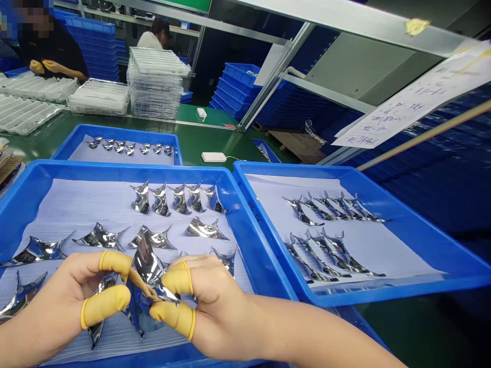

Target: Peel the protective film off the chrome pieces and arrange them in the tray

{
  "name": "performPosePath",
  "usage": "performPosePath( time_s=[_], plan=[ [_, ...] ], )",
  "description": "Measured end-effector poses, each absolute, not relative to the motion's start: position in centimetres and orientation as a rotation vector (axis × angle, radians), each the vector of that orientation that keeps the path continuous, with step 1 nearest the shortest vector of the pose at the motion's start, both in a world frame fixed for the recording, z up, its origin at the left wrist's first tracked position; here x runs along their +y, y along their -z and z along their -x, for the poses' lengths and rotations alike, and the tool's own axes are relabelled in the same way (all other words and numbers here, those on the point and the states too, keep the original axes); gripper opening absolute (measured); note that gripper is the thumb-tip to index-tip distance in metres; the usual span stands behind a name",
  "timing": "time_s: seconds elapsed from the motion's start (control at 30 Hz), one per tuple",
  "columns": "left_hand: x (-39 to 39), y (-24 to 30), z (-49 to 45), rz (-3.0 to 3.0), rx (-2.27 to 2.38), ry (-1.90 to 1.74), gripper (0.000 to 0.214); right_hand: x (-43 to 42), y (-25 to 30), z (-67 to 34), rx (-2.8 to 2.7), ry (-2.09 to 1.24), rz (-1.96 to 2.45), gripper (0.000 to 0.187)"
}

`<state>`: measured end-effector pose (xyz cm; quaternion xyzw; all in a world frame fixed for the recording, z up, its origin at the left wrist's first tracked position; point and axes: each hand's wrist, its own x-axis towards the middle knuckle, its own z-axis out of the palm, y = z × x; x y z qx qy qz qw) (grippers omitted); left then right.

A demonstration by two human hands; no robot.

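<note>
Both my hands wear yellow finger cots and pinch one shiny chrome part (148, 268) between them, low over the near blue tray (245, 230). My left hand (72, 301) grips its left side with thumb and forefinger. My right hand (207, 306) grips its right side the same way. Several more chrome parts (180, 199) lie in rows on the white liner of this tray, some under my hands.
A second blue tray (433, 245) on the right holds several slimmer chrome parts (330, 209). A third blue tray (80, 135) behind holds a row of small parts. Stacks of clear trays (155, 82) stand on the green table, where other people work at the far left.
</note>
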<state>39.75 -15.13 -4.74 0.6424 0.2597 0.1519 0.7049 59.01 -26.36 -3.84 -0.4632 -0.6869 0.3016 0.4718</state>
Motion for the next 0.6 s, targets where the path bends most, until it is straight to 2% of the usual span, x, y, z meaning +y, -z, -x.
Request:
performPosePath(
  time_s=[0.13,0.33,0.5,0.6],
  plan=[
    [-15.2,5.3,-39.3,-1.447,0.618,-0.388,0.027,-26.3,4.2,-59.0,-1.754,-0.509,1.098,0.018],
    [-15.2,5.9,-39.0,-1.445,0.661,-0.347,0.042,-26.3,4.1,-59.2,-1.766,-0.445,1.045,0.018],
    [-15.4,6.0,-39.0,-1.466,0.645,-0.205,0.034,-26.3,3.3,-59.5,-1.558,-0.770,1.073,0.018],
    [-15.6,6.2,-38.9,-1.472,0.677,-0.176,0.044,-26.1,2.6,-59.7,-1.358,-1.101,1.065,0.023]
  ],
)
